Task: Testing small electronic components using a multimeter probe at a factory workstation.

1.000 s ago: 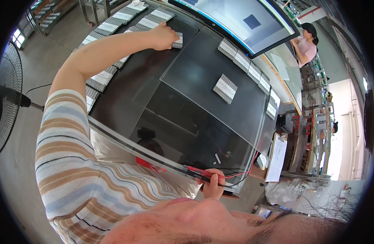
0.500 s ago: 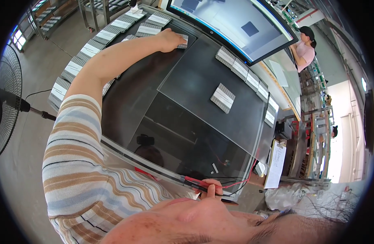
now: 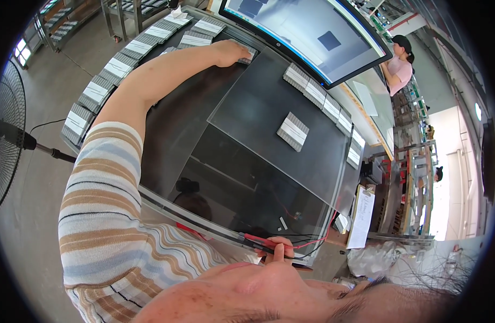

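The left hand (image 3: pixel 231 53) is stretched out to the far side of the dark desk (image 3: pixel 169 134), with its fingers on a grey striped block (image 3: pixel 252 54). The fingers look bent and close together, but I cannot tell if they pinch it, since the hand hides most of it. The block is near the big screen (image 3: pixel 306 32), just left of the glass sheet (image 3: pixel 247 91). To handle it well, I think the fingers should press its sides softly and keep it flat, so it does not bump other blocks. Its bit that shows pokes out to the right of the fingers; I cannot tell its long way. The right hand (image 3: pixel 280 250), at the near edge, is closed around the red and black probes (image 3: pixel 255 238). They lie longways from left to right, tips pointing left.
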Available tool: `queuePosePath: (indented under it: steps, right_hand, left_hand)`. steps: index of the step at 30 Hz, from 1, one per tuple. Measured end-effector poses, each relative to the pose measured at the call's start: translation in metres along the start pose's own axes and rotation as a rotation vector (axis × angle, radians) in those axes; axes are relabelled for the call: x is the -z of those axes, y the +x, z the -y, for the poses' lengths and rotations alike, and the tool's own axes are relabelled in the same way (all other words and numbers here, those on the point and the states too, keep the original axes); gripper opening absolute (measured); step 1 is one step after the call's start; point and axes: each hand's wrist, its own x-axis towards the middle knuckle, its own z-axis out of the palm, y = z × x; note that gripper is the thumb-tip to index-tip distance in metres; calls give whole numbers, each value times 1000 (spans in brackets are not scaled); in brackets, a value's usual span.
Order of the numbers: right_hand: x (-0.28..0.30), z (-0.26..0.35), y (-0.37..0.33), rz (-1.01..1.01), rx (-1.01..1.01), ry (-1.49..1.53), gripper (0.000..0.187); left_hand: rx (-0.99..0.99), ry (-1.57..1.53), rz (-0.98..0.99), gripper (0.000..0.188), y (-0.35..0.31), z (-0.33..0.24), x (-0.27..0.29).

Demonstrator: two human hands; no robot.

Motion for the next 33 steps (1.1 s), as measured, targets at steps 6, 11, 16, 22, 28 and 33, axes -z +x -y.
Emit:
queuePosePath:
  steps: [6, 11, 16, 22, 28, 33]
  right_hand:
    - [0, -2, 0, -1, 18, 35, 28]
    - [2, -2, -1, 11, -9, 48, 25]
    - [0, 0, -2, -18, -28, 66, 24]
    - [2, 7, 0, -2, -91, -27, 24]
    - [2, 4, -1, -96, -164, -40, 25]
    - [1, 3, 2, -75, -49, -91, 26]
  left_hand:
    - [-55, 63, 8, 46, 10, 15, -5]
    - [124, 99, 93, 68, 6, 12, 21]
    - [325, 136, 347, 86, 12, 12, 38]
    - [306, 182, 520, 92, 31, 9, 54]
    - [269, 136, 660, 97, 51, 28, 47]
    - [216, 133, 705, 100, 53, 27, 51]
